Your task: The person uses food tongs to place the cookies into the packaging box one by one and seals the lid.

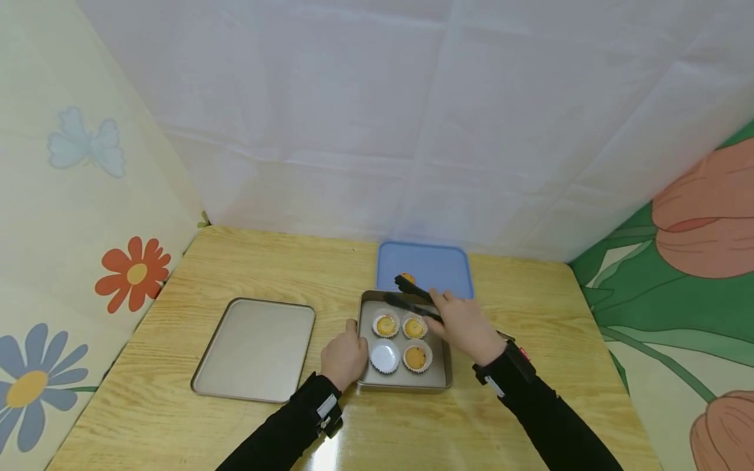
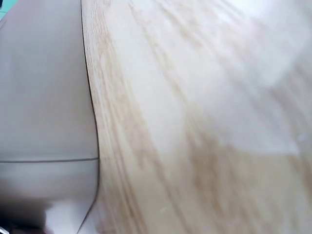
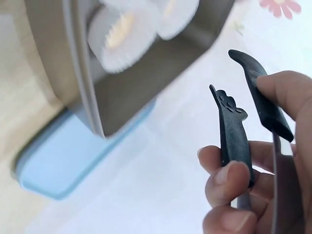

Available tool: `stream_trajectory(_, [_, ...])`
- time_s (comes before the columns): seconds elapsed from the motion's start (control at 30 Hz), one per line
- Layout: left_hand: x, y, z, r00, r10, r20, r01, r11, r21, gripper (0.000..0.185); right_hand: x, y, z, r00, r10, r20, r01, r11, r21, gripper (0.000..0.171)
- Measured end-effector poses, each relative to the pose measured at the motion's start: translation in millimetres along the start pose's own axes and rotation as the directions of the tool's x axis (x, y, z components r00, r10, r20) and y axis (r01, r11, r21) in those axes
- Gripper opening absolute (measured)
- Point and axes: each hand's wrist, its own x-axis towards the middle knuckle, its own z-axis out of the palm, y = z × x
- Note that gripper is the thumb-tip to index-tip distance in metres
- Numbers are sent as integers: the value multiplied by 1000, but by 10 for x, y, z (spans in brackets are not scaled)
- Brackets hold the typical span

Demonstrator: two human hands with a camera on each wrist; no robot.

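Wooden surface [image 1: 247,275], floral walls: our left hand [image 1: 343,358] steadies the pan [image 1: 444,373], right hand [image 1: 468,327] pinches tongs [image 1: 412,294] over the blue tray [image 1: 453,271]; next we'd grab another muffin [image 1: 415,357].

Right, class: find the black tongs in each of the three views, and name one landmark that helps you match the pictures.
Head view: the black tongs lie centre frame in the right hand, tips over the blue tray.
Left wrist view: not in it; only wooden table and a grey tray show.
Right wrist view: at the right, two black tips pointing up, pinched by the fingers.
Shared landmark: the square baking tin with white paper cups, upper left in the right wrist view.
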Motion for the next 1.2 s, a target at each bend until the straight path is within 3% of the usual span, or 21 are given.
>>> stream_trajectory(0.17, [2, -9, -1, 1000, 2, -7, -2, 1000, 3, 38, 120, 126, -114, 998, 27, -58, -27, 1000, 9, 55])
stream_trajectory(0.3, [-4, -15, 1, 1000, -2, -3, 2, 1000, 0, 39, 225, 202, -175, 996, 65, -60, -65, 998, 8, 55])
stream_trajectory(0.57, [-4, -28, 36, 1000, -1, 1, 1, 1000, -6, 39, 471, 290, -100, 989, 122, 80, -119, 992, -42, 51])
stream_trajectory(0.83, [-26, -30, 67, 1000, -6, 1, 6, 1000, -6, 37, 633, 310, 116, 974, 135, 183, -132, 991, -29, 30])
stream_trajectory(1.2, [11, -6, 35, 1000, -4, -3, 4, 1000, -10, 39, 753, 296, 132, 948, 131, 289, -118, 991, -63, 35])
